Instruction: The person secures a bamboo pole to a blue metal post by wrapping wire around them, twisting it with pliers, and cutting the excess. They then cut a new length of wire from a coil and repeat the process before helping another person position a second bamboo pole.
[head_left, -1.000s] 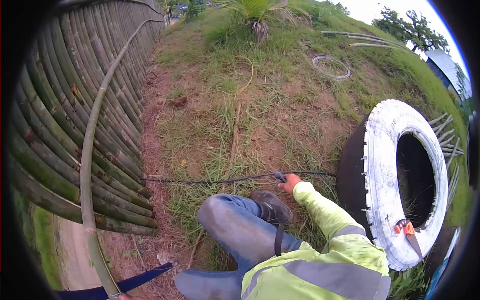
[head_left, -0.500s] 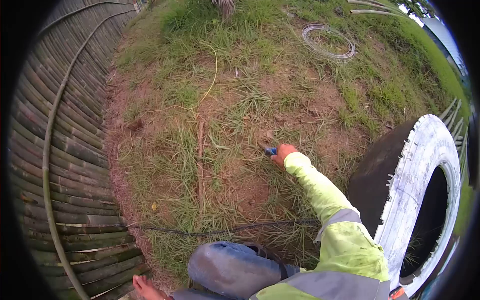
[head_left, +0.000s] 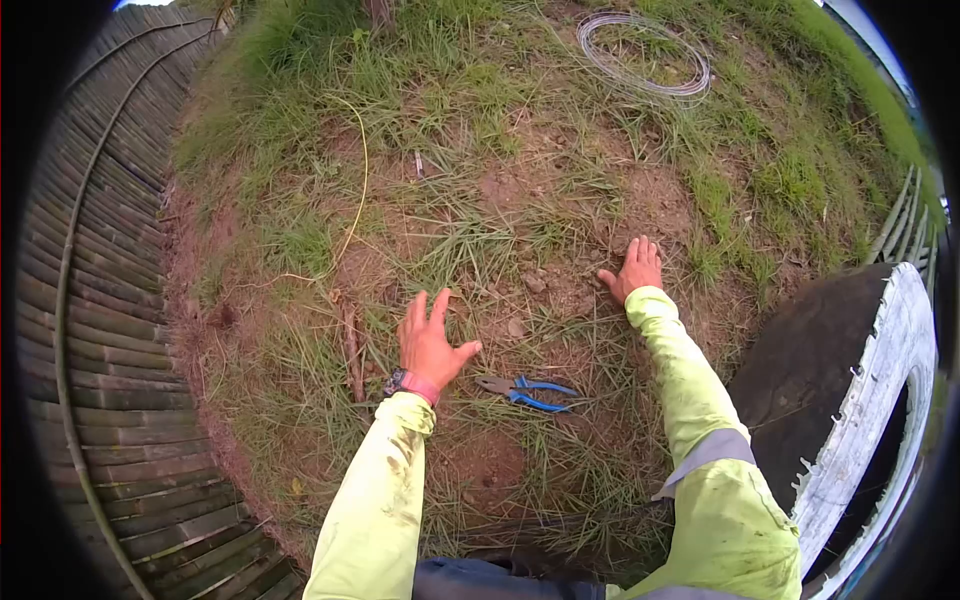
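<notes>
Blue-handled pliers [head_left: 523,390] lie on the grassy ground between my two arms, handles pointing right. My left hand [head_left: 430,345] is open with the fingers spread, above the grass left of the pliers and beside a brown stick [head_left: 352,350]. A watch [head_left: 394,381] sits on that wrist. Farther right and forward, my right hand [head_left: 638,268] is open over bare soil and cut grass, holding nothing. A thin yellow cord [head_left: 363,190] curves over the ground ahead of my left hand.
A coil of wire [head_left: 590,50] lies on the grass at the far right. Near my right arm stands a large tire [head_left: 800,350] with a white-painted side. Bamboo fencing or decking [head_left: 120,400] runs along the left. A small pen-like item [head_left: 419,165] rests ahead.
The pliers have left my right hand and now lie on the ground. My right hand has moved forward and right and opened. My left hand has come forward from the lower left.
</notes>
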